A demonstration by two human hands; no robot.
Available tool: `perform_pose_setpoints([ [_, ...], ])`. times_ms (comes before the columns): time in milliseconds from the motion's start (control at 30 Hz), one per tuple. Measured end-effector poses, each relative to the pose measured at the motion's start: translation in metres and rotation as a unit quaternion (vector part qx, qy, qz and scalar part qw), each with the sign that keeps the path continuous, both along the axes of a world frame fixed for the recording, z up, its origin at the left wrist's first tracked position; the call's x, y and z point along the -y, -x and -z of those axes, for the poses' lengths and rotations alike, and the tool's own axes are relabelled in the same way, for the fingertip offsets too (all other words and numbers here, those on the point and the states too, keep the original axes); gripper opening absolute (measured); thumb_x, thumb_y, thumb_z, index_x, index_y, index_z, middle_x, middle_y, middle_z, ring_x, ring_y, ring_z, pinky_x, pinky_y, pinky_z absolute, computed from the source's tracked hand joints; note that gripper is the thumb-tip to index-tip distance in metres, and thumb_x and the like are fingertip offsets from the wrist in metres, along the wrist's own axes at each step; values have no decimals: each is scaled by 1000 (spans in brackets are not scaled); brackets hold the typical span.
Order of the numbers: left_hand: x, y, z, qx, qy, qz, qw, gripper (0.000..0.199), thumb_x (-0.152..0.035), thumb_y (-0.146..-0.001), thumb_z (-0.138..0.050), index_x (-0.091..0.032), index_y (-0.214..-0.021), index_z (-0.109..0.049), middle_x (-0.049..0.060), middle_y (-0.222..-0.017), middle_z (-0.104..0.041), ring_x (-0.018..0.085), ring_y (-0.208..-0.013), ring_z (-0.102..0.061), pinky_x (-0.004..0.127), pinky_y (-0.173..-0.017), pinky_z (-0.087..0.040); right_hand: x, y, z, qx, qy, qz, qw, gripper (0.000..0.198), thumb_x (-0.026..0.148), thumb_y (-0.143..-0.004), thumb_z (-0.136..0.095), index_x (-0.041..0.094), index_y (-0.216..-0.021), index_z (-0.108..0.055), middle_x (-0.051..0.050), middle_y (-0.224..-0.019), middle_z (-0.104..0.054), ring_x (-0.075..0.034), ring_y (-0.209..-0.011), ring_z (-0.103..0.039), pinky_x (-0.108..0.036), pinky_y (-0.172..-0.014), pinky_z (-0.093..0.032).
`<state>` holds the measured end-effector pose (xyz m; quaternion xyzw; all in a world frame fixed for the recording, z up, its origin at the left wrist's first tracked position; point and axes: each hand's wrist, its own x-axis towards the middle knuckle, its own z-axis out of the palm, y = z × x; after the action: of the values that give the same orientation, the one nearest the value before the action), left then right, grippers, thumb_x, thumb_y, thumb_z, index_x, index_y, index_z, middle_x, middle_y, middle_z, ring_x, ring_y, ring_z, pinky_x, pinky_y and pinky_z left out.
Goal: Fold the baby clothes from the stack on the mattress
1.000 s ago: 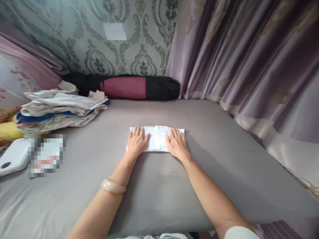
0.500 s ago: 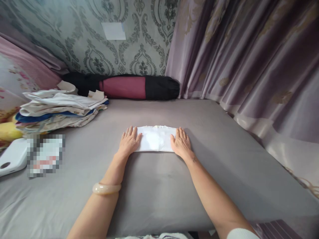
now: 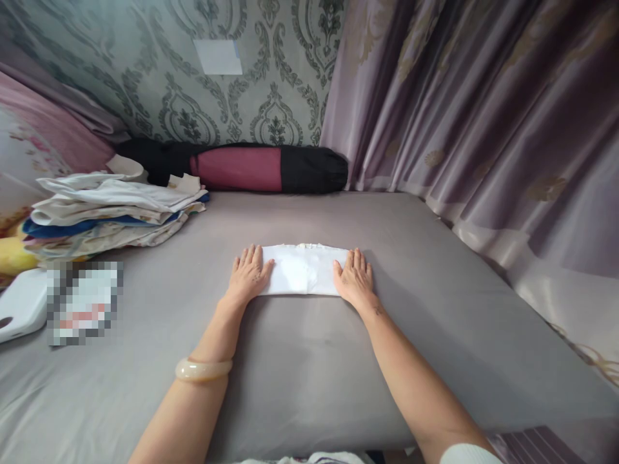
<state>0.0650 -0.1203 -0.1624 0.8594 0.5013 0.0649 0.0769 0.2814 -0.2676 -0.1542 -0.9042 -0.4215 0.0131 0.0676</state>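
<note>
A folded white garment [image 3: 304,270] lies flat on the grey sheet, a frilly trim along its far edge and a crease down its middle. My left hand [image 3: 249,273] rests palm down on its left end, fingers stretched forward. On the right end lies my right hand [image 3: 355,276], also flat with its fingers spread a little. Both palms cover the garment's ends, so those corners are hidden. A pale bangle [image 3: 204,370] circles my left forearm.
A stack of folded clothes [image 3: 118,209] sits at the left. Before it are a white device with a round hole [image 3: 25,303] and a blurred-out item [image 3: 87,303]. A black and maroon roll-shaped bag [image 3: 236,169] lies along the wall. Purple curtains [image 3: 459,116] hang at the right.
My hands have slid slightly apart over the garment, to its two ends, and more of its white surface shows between them. The view has shifted a little.
</note>
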Motion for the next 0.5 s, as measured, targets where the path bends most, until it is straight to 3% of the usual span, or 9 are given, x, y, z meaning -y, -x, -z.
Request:
perform_pose_setpoints([
  [233,8,-4,-8,-24,-18,-2,1000,67,-48,-98,-24,-7,-149,-34,17,-158,-29,31,-147,-23,54,-118,-22,-1,3,1,23,-4,-12,1000,66,43,-101,-25,-3,-149,-31,-23,-157,-24,-33,-146,-22,-50,-116,-17],
  [500,19,-14,-16,-9,-120,42,992,56,-39,-99,-26,-9,-141,-48,18,-152,-41,30,-145,-31,54,-119,-18,-4,17,-5,57,-57,-79,994,61,40,-102,-24,1,-146,-39,-20,-157,-29,-31,-147,-21,-54,-118,-9],
])
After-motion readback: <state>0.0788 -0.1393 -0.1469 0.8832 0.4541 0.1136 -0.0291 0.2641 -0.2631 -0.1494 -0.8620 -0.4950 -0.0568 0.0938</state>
